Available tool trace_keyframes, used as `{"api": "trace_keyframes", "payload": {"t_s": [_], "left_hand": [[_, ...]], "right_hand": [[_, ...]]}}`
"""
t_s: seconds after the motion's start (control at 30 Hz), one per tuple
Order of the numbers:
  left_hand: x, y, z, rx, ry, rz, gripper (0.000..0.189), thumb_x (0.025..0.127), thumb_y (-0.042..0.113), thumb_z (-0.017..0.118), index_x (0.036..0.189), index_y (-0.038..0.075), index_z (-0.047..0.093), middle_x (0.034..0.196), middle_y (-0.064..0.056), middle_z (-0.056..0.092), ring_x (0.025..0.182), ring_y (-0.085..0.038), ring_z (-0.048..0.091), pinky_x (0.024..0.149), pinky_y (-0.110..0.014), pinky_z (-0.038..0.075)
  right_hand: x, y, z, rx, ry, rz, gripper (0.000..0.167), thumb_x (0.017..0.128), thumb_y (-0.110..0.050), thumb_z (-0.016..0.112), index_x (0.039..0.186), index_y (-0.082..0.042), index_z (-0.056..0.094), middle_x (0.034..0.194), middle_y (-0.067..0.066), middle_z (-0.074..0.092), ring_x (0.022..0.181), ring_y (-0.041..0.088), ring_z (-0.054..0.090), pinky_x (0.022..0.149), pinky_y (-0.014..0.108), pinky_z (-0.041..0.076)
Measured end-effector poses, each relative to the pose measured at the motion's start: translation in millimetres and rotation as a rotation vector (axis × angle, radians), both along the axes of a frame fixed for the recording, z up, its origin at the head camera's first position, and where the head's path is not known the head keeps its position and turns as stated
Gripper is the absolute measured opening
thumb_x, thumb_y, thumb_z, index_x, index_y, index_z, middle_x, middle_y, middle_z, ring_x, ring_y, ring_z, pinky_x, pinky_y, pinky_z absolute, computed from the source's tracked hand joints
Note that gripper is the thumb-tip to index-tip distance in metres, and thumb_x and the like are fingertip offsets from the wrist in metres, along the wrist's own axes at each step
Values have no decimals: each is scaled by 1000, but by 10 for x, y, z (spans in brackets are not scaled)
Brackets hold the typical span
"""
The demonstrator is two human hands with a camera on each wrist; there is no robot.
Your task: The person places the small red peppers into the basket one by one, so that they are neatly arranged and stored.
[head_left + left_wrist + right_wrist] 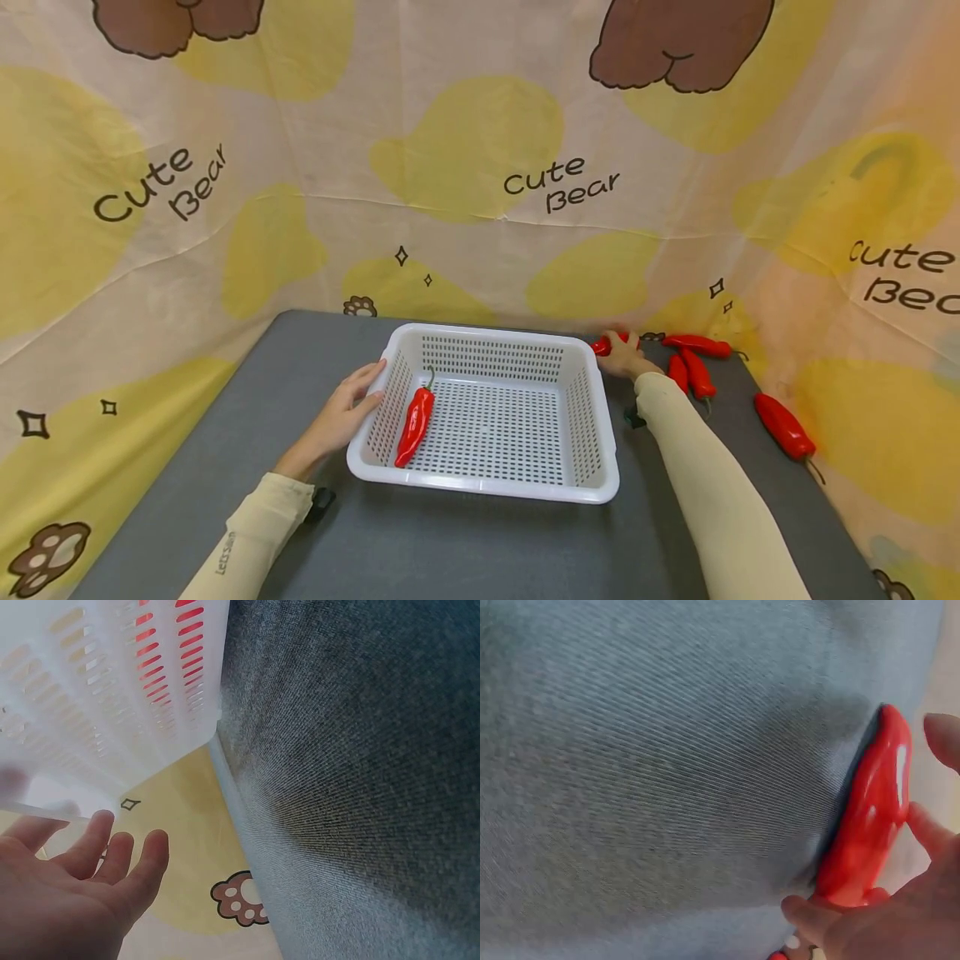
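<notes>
A white perforated plastic basket [491,487] stands on the grey table, with one red chili pepper [415,427] lying inside near its left wall. My left hand [347,406] holds the basket's left rim; the left wrist view shows its fingers [154,851] at the rim's outside. Beyond the basket's right rim, my right hand [624,357] reaches over another red pepper [866,810] lying on the table by the wall cloth. Its fingers are spread about that pepper, one touching its side and another [943,739] standing apart from it.
To the right of my right hand lie more red peppers: one along the back edge [697,344], two close together beside the forearm, and one [783,427] near the table's right edge. A printed cloth [465,275] hangs behind and at both sides of the table [300,367].
</notes>
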State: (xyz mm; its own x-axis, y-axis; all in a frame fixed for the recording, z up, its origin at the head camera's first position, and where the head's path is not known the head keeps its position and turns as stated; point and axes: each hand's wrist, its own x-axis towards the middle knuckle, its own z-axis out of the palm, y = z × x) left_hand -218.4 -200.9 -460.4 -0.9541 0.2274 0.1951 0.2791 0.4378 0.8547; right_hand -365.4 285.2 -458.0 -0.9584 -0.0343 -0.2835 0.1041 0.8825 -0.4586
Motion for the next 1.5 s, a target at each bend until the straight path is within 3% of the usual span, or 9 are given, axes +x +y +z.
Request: {"api": "trace_keyframes", "payload": {"t_s": [0.17, 0.4, 0.5, 0.63, 0.77, 1.03, 1.27, 1.5], "left_hand": [[-6, -5, -13, 11, -5, -7, 57, 102, 7, 54, 155, -1, 35, 158, -30, 29, 119, -55, 56, 77, -41, 64], [6, 1, 11, 16, -11, -3, 57, 102, 8, 54, 155, -1, 35, 159, -30, 27, 119, -55, 56, 76, -42, 64], [6, 2, 13, 18, -10, -5, 57, 102, 7, 54, 155, -1, 34, 159, -30, 28, 119, -55, 56, 76, -41, 64], [6, 5, 16, 15, 0, -4, 57, 102, 6, 54, 155, -2, 35, 158, -31, 28, 119, -55, 56, 76, -41, 64], [0, 4, 14, 9, 10, -4, 56, 102, 5, 53, 154, -3, 35, 158, -32, 29, 118, -55, 56, 76, -41, 64], [-3, 5, 12, 19, 9, -16, 56, 102, 3, 52, 154, -4, 34, 158, -32, 29, 117, -55, 56, 76, -41, 64], [-2, 7, 1, 27, 14, -16, 56, 102, 3, 52, 154, -5, 34, 157, -32, 30, 116, -55, 57, 76, -41, 64], [-9, 9, -6, 26, 39, -17, 55, 101, 2, 52, 152, -7, 35, 155, -35, 32, 116, -57, 56, 77, -43, 64]], "right_hand": [[36, 8, -53, -53, 75, -17, 57, 95, -31, 55, 135, 3, 33, 145, 36, 13, 130, 52, 32, 110, 60, 40], [79, 76, -73, -55, 123, -53, 35, 96, -20, 60, 116, 0, 40, 138, 34, 18, 104, 51, 52, 94, 54, 47], [98, 107, -77, -35, 119, -52, 38, 94, -18, 61, 120, 1, 42, 144, 35, 14, 109, 57, 50, 97, 58, 46], [147, 135, -44, -3, 87, -38, 55, 92, -19, 58, 139, 1, 41, 155, 38, 3, 124, 67, 39, 108, 68, 37], [217, 142, 22, 4, 52, -34, 62, 90, -20, 57, 145, 4, 39, 154, 44, 2, 129, 69, 33, 111, 69, 33], [268, 213, 23, -42, 100, 14, 50, 90, -13, 56, 134, 8, 46, 130, 36, 49, 120, 49, 45, 104, 57, 42], [288, 310, -1, -122, 112, 51, 50, 90, -9, 56, 136, 7, 46, 132, 36, 49, 114, 45, 49, 101, 53, 43], [375, 356, 68, -185, 97, 74, 49, 90, -4, 54, 137, 9, 46, 125, 35, 52, 105, 40, 50, 85, 36, 44]]}}
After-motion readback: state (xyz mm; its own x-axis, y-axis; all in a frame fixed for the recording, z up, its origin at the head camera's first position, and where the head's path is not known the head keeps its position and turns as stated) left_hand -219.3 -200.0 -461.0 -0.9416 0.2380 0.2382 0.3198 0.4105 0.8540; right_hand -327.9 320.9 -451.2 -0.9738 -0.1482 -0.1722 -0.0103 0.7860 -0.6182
